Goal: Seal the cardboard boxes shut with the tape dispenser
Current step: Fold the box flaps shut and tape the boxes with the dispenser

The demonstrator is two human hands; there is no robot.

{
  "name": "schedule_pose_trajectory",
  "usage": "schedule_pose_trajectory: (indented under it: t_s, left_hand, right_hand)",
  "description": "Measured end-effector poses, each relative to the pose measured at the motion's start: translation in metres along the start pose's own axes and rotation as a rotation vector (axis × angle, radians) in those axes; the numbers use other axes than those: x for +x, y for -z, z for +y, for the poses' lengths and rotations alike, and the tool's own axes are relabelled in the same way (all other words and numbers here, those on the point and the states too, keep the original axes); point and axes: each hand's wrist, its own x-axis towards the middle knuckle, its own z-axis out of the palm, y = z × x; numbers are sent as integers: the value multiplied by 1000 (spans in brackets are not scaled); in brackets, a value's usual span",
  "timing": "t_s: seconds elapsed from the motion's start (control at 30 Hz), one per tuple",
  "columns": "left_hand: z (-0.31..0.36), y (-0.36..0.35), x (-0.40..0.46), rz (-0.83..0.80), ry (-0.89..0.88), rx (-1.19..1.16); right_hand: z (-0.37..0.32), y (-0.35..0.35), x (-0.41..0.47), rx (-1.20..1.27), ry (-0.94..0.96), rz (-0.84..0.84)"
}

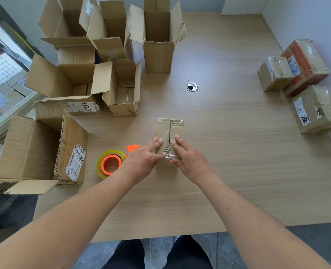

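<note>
We are seeing open boxes (67,78) crowding the left side of the wooden surface (238,162), flaps standing up; the near one (38,150) is lying tipped with its opening facing right, and nothing is showing inside it. What the others are holding we cannot tell. Just right of it the tape dispenser (111,164) is lying on the surface, an orange core inside a yellowish clear roll, with an orange tab poking up behind the left wrist.

The left hand (143,158) is resting its straight fingers on the left flap of the small box (169,131), thumb at the near edge; the grip is flat and pressing, not wrapped round anything. The box is standing at the centre, flaps closed, a dark seam running down its top, old shiny tape at its ends. The right hand (190,158) is pressing the right flap likewise, fingers straight.

At the far right three taped boxes (300,78) are sitting together by the wall.
</note>
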Motion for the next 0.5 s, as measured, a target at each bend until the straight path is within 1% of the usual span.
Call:
schedule_pose_trajectory:
  t_s: [0.07,0.17,0.27,0.37,0.5]
  left_hand:
    - [-5,6,2,-39,-6,-17]
    - [-12,22,11,-146,-45,43]
    - [-14,27,20,-144,-30,103]
    - [-11,22,21,-131,-22,105]
    - [-12,24,19,-122,-75,99]
  right_hand:
    - [-1,0,1,-29,-1,-22]
    - [3,6,6,-17,-8,-52]
    - [7,8,12,2,14,-64]
    - [11,8,13,15,23,-64]
    - [6,12,12,42,-16,-81]
